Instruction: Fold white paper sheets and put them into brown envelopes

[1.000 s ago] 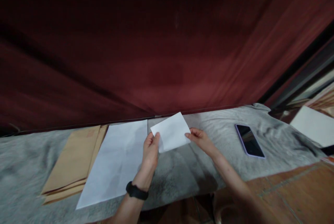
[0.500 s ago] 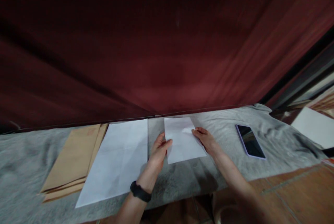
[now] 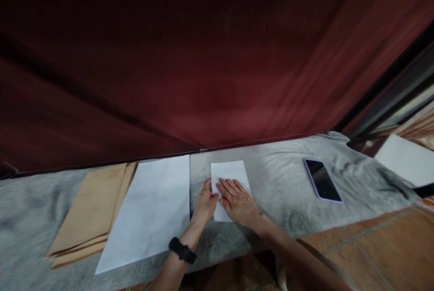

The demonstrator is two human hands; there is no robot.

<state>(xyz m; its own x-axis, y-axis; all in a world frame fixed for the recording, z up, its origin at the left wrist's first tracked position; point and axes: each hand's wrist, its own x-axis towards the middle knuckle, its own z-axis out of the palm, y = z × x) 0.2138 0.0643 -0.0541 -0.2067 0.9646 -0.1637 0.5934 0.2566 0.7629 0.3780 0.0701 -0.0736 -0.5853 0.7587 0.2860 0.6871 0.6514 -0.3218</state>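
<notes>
Paper lies flat on the grey cloth, directly under the right hand and just to the right of the left hand. Its far part shows beyond the right fingertips, and a small near part shows below the right thumb; the rest is covered by this hand. The right hand is spread flat, with its fingers stretched and a little apart; it rests on the paper and does not grasp it. The left hand is half curled at the left edge of the paper, its thumb pointing towards the right thumb. Whether it pinches this edge or only touches it, I cannot tell.

To the left of the left hand lies a larger sheet, also white, and farther to the left are brown envelopes, one partly over another, close beside this sheet. A black band is around the left wrist. Well apart from the right hand, on its right side, lies a phone with dark screen and purple case. Beyond both hands hangs a red curtain.
</notes>
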